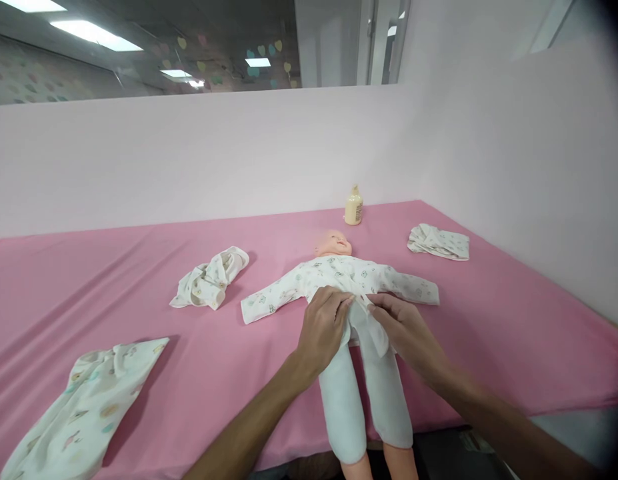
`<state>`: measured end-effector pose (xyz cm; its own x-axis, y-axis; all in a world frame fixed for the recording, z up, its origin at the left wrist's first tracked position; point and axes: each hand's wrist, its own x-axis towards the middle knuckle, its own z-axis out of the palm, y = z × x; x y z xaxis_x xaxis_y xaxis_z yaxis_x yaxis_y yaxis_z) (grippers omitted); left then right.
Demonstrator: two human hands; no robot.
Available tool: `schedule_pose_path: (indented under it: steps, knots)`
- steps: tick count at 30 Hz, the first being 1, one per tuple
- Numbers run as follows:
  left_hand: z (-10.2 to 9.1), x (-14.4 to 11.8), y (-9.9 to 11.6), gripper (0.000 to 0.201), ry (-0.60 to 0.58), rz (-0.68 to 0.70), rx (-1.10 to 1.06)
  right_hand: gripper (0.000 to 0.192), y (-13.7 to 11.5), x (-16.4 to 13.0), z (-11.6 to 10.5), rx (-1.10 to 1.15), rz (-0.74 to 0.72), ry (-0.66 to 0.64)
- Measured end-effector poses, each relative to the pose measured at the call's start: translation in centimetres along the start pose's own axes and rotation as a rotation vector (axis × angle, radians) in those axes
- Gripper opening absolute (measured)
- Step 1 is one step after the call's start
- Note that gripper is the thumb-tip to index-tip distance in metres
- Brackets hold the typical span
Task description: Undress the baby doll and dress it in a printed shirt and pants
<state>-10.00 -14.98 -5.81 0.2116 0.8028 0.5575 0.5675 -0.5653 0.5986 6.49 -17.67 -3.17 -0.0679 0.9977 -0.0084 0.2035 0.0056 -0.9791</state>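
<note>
A baby doll (333, 244) lies on its back on the pink-covered table, head toward the wall and arms spread. It wears a white printed long-sleeved top (283, 287). White cloth covers its legs (343, 403) down to the lower shins, which stick out past the table's front edge. At the doll's waist, my left hand (325, 328) is closed, its thumb and fingers pinching white cloth (373, 333). Opposite it, my right hand (406, 328) pinches the same area from the right. My fingers hide exactly which edge of the cloth each one grips.
A pump bottle (354, 207) stands beyond the doll's head, near the wall. A folded printed cloth (439, 241) lies at the back right. Left of the doll are a crumpled printed garment (209, 279) and, nearer me, a larger printed cloth (96, 403). Pink sheet (503, 320) covers the table.
</note>
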Motion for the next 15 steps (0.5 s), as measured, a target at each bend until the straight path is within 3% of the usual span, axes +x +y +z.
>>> schedule_pose_path:
  steps: [7, 15]
  knots:
    - [-0.61, -0.23, 0.23, 0.017, -0.068, 0.003, 0.194, 0.030, 0.43, 0.10, -0.17, -0.009, -0.033, 0.009]
    - [-0.20, -0.10, 0.60, 0.015, -0.045, -0.021, 0.345, 0.031, 0.33, -0.05, -0.15, 0.004, -0.015, 0.010]
